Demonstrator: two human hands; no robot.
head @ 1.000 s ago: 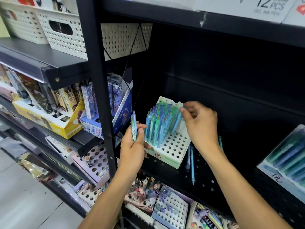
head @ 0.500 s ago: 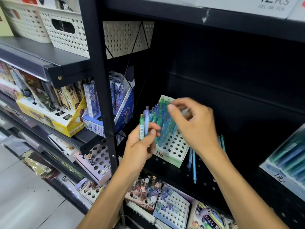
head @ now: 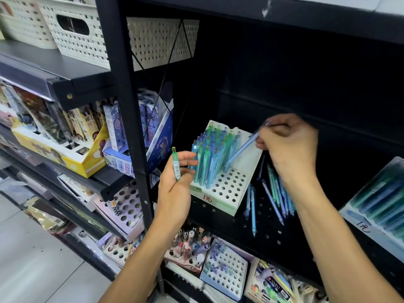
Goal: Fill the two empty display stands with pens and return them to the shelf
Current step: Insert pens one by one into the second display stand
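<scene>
A white display stand (head: 229, 189) with rows of round holes sits tilted on the black perforated shelf (head: 269, 235). Its back-left holes hold several blue and green pens (head: 209, 154). My right hand (head: 288, 147) pinches a light blue pen (head: 242, 149) whose tip points down at a hole in the stand's right side. To the stand's left, my left hand (head: 177, 184) holds a green pen (head: 176, 164) upright. Several loose blue and green pens (head: 277, 193) lie on the shelf right of the stand, partly behind my right wrist.
A tray of blue-green pens (head: 380, 204) sits at the right edge. A black upright post (head: 129, 119) stands left of my left hand. Boxed items (head: 140, 132) and a yellow box (head: 65, 154) fill the left shelves. Other holed stands (head: 225, 270) sit on the shelf below.
My right hand took the blue pen from my left hand and carried it right to the stand. My left hand now holds only the green pen.
</scene>
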